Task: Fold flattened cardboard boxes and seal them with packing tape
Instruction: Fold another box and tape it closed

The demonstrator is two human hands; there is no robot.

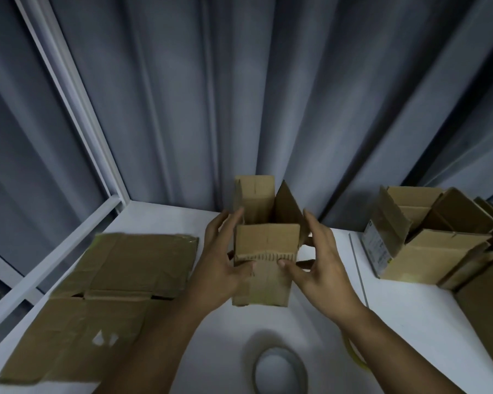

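Note:
A small brown cardboard box (pixel 264 268) stands upright on the white table (pixel 217 336), its top flaps raised. My left hand (pixel 221 263) grips its left side, thumb on the near face and fingers round the left wall. My right hand (pixel 319 263) holds the right side, thumb pressed on the near face and fingers spread along the right wall. A roll of packing tape (pixel 279 371) lies flat on the table close to me, between my forearms. A flattened cardboard box (pixel 97 302) lies at the left.
An open-topped cardboard box (pixel 427 240) with a printed label stands at the right, more cardboard (pixel 484 302) stacked beside it. Grey curtains (pixel 268 109) hang behind the table. A white window frame (pixel 69 89) runs along the left. A yellow strip (pixel 353 354) lies under my right forearm.

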